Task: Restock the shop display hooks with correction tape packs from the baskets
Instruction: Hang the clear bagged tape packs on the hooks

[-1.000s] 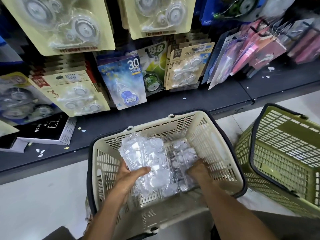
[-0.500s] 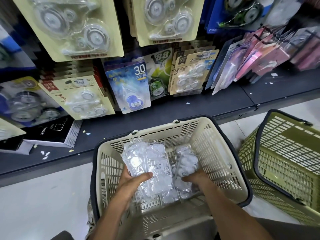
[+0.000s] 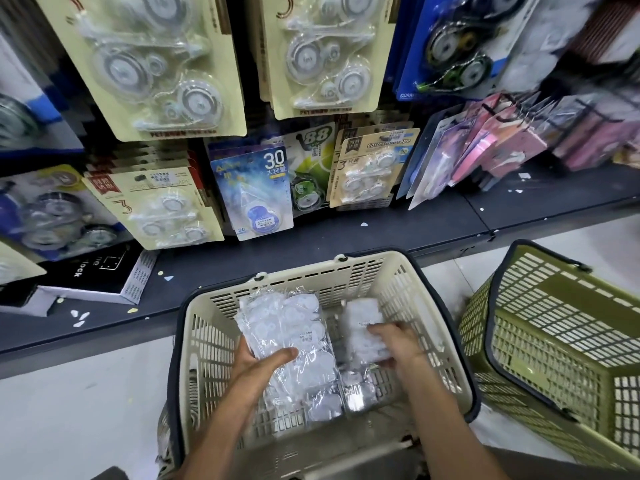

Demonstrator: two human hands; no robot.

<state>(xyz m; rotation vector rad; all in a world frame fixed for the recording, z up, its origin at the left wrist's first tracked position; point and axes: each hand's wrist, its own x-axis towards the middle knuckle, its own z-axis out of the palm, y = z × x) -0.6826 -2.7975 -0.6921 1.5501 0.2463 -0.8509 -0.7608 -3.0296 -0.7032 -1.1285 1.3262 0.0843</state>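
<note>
A cream basket (image 3: pixel 429 327) stands on the floor below the display. Inside it my left hand (image 3: pixel 258 363) grips a stack of clear correction tape packs (image 3: pixel 287 334), thumb across the front. My right hand (image 3: pixel 396 342) holds a smaller clear pack (image 3: pixel 362 325) lifted off the basket floor. More clear packs (image 3: pixel 356 393) lie under both hands. Carded correction tape packs (image 3: pixel 370 168) hang on the display hooks above the dark shelf.
A green basket (image 3: pixel 561 344) stands tilted to the right of the cream one. The dark shelf (image 3: pixel 346 237) carries a black and white box (image 3: pixel 93 275) at the left. Pink packs (image 3: pixel 498 143) hang at the upper right. White floor lies left of the basket.
My right hand has closed on a clear pack and raised it from the basket floor. The left hand keeps its stack. The view has shifted closer to the display.
</note>
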